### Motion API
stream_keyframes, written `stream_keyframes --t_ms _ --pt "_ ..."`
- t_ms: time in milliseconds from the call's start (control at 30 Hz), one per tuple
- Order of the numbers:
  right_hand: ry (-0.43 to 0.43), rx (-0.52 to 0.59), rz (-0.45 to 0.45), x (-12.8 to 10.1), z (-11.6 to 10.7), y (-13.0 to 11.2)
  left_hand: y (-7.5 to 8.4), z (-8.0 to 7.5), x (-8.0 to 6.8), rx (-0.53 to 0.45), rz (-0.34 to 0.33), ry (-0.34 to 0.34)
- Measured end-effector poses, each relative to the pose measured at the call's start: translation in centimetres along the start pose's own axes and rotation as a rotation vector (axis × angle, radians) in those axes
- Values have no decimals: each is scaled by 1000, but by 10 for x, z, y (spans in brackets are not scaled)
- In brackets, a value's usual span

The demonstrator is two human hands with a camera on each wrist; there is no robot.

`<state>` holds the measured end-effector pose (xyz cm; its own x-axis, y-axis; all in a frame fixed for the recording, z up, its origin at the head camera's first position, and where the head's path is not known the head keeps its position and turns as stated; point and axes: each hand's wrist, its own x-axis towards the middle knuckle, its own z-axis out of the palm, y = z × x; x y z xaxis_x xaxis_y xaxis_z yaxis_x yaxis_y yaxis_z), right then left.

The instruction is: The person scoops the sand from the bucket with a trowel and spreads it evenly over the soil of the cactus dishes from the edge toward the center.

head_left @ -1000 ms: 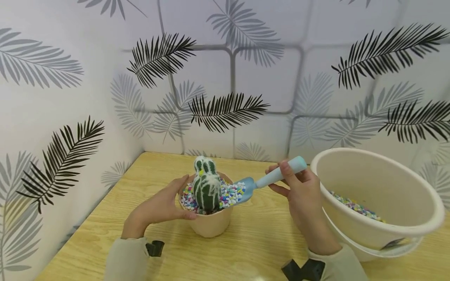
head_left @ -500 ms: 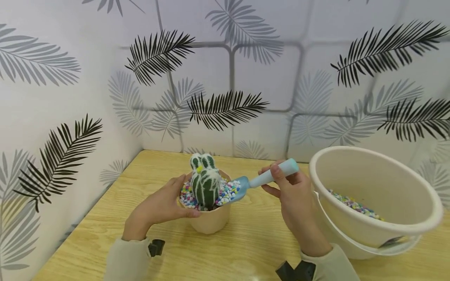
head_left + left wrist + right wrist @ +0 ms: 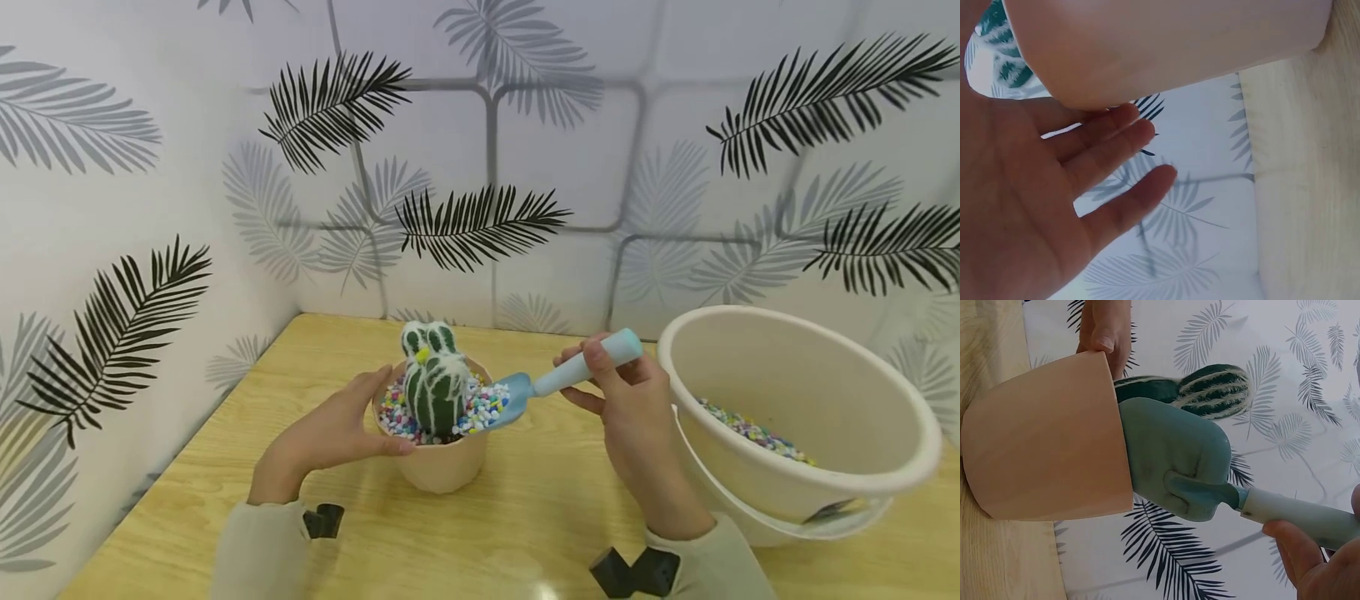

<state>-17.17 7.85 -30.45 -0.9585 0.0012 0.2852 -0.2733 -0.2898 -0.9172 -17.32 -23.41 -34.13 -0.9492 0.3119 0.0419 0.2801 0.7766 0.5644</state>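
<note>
On the counter (image 3: 525,517), left of the white basin (image 3: 795,417): pink pot (image 3: 438,467) upright, holding cactus (image 3: 433,387) and coloured pebbles (image 3: 480,408). Left hand (image 3: 330,433) cupped against pot's left wall, fingers straight, thumb along the rim. Right hand (image 3: 630,408) clamped on trowel (image 3: 555,382) handle. Trowel long axis nearly level, handle raised toward the basin, blade pointing left and resting at pot's right rim beside the cactus. No legible writing or brand visible.

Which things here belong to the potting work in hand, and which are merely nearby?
In use: pot, cactus, pebbles, trowel, left hand, right hand.
Nearby: basin, table, leaf-patterned wall.
</note>
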Motion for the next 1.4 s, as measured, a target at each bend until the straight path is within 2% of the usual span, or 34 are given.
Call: stream_keyframes --t_ms 200,367,567,1000,1267,1400 --pt "12 -20 -24 -2 5 3 14 -1 -1 44 -10 27" --pt "-38 -25 -53 -3 3 1 9 -1 -2 -11 -26 4" --pt "-17 12 -105 -2 -1 -7 4 -2 -2 -14 -34 -20" --pt "-51 -68 -121 -6 6 1 14 -4 -2 -3 -36 11" --pt "-51 -4 -160 -7 2 -7 15 -5 -3 17 -33 5" --pt "-61 -43 -150 -8 6 -3 19 -5 -3 52 -13 17"
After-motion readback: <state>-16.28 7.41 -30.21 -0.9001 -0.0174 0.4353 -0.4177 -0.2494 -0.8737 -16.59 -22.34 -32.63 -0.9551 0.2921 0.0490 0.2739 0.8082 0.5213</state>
